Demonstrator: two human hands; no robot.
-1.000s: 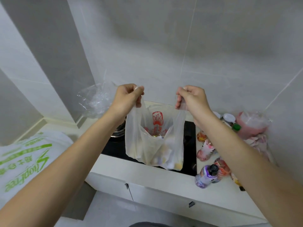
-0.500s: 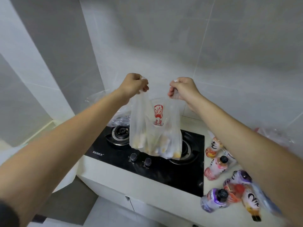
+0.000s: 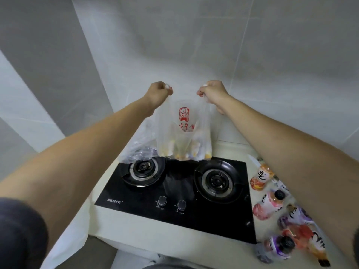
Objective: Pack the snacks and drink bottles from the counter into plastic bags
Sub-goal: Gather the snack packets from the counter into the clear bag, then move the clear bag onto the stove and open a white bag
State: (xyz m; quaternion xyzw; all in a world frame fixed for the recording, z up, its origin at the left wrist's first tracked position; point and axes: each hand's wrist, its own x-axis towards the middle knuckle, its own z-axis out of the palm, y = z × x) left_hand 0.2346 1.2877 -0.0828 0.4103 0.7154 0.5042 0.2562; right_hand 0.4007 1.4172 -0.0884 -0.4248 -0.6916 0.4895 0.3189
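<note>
We hold the plastic bag (image 3: 183,133) above the stove (image 3: 180,193), left hand (image 3: 158,92) and right hand (image 3: 213,92) each in a clenched grip on a handle, likely to settle the snacks. Drink bottles (image 3: 268,206) lie unpacked on the desk (image 3: 155,232), right.

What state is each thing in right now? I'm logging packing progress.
Printed plastic bag: partly filled, held up above the stove.
Left hand: shut on one handle.
Right hand: shut on the other.
Drink bottles: lying unpacked on the counter.
Clear bag: crumpled behind the left burner.
</note>
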